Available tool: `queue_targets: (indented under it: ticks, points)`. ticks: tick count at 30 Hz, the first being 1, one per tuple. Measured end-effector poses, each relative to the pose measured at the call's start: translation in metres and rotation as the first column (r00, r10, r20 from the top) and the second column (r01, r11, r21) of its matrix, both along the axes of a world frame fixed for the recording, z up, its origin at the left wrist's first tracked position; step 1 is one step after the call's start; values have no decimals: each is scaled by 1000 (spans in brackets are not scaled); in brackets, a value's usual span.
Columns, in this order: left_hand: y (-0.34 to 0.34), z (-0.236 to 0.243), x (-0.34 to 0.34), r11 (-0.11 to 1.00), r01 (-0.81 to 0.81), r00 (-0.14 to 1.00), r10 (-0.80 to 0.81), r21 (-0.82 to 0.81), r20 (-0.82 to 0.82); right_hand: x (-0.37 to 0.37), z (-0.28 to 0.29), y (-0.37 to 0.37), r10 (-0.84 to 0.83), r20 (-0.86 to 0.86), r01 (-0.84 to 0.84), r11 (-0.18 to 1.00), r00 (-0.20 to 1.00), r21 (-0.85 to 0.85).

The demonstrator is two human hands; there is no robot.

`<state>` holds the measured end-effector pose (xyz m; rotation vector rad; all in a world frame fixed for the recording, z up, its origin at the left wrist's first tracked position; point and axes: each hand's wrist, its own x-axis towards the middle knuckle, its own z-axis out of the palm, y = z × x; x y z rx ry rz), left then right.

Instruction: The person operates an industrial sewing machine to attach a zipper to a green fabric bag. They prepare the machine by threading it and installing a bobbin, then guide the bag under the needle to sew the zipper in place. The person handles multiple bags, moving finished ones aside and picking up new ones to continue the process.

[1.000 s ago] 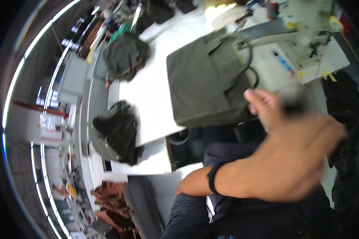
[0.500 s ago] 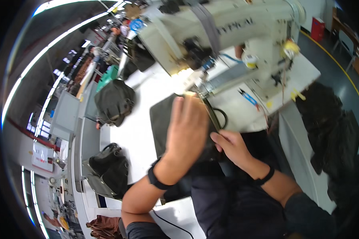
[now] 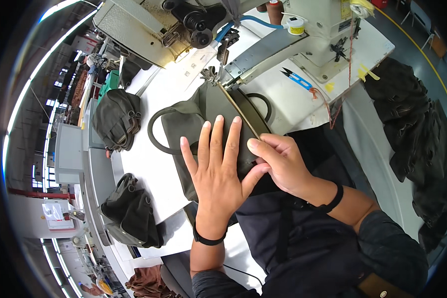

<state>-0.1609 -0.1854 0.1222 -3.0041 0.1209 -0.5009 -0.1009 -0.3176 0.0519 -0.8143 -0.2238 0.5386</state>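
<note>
A dark green bag with two looped handles lies under the needle end of a sewing machine. A brass-toothed zipper runs along its edge from the presser foot toward me. My left hand rests flat on the bag with its fingers spread. At the near end of the zipper, my right hand pinches the zipper edge between thumb and fingers. One round handle stands out to the left of the bag. The other handle shows to the right, beyond the zipper.
Blue thread snips lie on the white table right of the machine arm. Two dark green bags, a far one and a near one, stand at left. Brown material lies lower left; dark pieces hang at right.
My left hand has come down and back toward me, now flat on the bag. The left handle has come into sight. The view has tilted, so the machine sits higher.
</note>
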Motion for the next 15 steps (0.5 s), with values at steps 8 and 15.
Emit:
queue_targets:
  ticks: [8,15]
  points:
    - [9,-7,3,999,-40,999,40,-29,3,4,6,-4,36,47,-32,995,998,-95]
    - [11,-8,11,997,-61,998,60,-39,-21,14,6,-2,39,108,-20,986,993,-168]
